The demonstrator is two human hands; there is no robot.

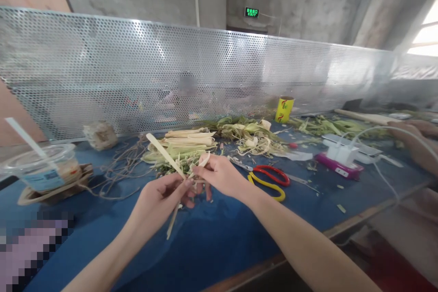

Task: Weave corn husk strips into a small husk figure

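Observation:
A pale plant strip (164, 155) slants up and left from between my hands, and a thinner end hangs below them. My left hand (166, 197) pinches this strip near its middle. Close against it on the right, my right hand (216, 174) has its fingers closed on a small curled pale piece (204, 160). Behind my hands lie a stack of flat pale husks (188, 139) and a heap of green and dry husks (251, 134). Scissors with one red and one yellow handle (270, 177) rest right of my right hand.
A lidded cup (44, 171) with a straw stands left, beside tangled twine (123, 169). A yellow can (284, 109) stands by the perforated metal screen (212, 64). Right are a purple power strip (338, 166), white cables and another person's hand (410, 132).

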